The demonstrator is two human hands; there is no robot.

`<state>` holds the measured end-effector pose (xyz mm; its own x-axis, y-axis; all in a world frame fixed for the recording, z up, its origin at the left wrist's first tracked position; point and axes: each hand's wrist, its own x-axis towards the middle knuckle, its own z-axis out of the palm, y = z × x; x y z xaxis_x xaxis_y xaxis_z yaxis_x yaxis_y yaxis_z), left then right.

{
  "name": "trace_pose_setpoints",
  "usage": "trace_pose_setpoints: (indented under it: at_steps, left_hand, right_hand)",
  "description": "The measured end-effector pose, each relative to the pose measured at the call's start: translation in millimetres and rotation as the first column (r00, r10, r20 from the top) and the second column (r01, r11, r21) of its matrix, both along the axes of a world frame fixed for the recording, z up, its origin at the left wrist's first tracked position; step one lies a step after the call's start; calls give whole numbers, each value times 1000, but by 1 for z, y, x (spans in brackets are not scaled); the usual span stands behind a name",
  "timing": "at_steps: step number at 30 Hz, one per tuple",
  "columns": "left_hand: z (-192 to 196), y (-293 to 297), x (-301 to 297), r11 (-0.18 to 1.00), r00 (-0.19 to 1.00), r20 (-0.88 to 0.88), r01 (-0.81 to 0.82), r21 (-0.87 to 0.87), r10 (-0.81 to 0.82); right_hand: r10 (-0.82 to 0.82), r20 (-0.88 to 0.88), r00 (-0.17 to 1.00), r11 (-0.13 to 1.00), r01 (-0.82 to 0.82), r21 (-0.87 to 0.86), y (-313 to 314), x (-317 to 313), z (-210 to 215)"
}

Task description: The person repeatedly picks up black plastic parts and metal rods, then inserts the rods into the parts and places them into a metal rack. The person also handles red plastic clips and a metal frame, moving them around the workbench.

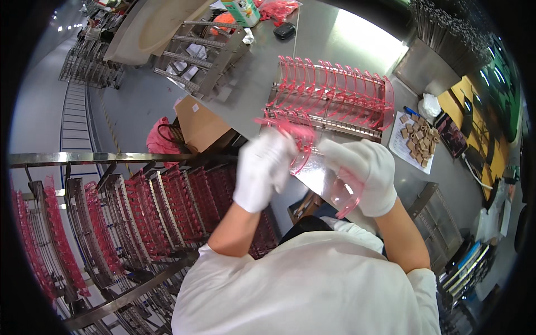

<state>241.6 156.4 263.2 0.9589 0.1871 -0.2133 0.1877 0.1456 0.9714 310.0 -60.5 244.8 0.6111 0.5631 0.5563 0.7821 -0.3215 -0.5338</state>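
Note:
My left hand (261, 167), in a white glove and smeared by motion, is closed at a bunch of thin pink plastic pieces (298, 134) that look like eyeglass frame parts. My right hand (363, 173), gloved too, is curled around a clear pink curved piece (347, 192), rounded like a lens or eyeglass front, hanging below the palm. Its fingertips point toward the left hand, a small gap apart. Just beyond both hands, a metal rack (340, 128) lies on the steel table, carrying rows of pink curved pieces (329, 84).
Small brown square blocks (420, 139) lie on white paper at right, beside a phone (450, 134). A metal bin of thin rods (430, 64) stands behind. An empty rack (209, 56) is at far left. Below, a trolley (111, 159) holds several loaded racks near a cardboard box (201, 125).

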Motion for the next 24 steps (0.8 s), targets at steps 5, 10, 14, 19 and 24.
trace_pose_setpoints:
  at_steps: [5,10,14,19,24]
  left_hand:
    - [57,53,71,588,439,895,-745,314,78]
    - [160,275,123,-502,760,629,-485,716,164]
    - [107,144,147,195,765,607,-575,794,-216]
    - [-28,94,104,-84,804,-32,-22,996,-593]
    - [-106,107,108,-116,901,-18,-36,993,-433]
  right_hand:
    - [91,-979,184,964,229,133,-3,-6,-61]
    - [258,-950,175,935,204,291,22,-11,-109]
    - [-28,-996,85,985,174,-13,28,9,-98]
    - [-186,-938,294,978,-37,-205,49,18,-91]
    - [-130,-985,112,976,-161,-147,42,35,-92]
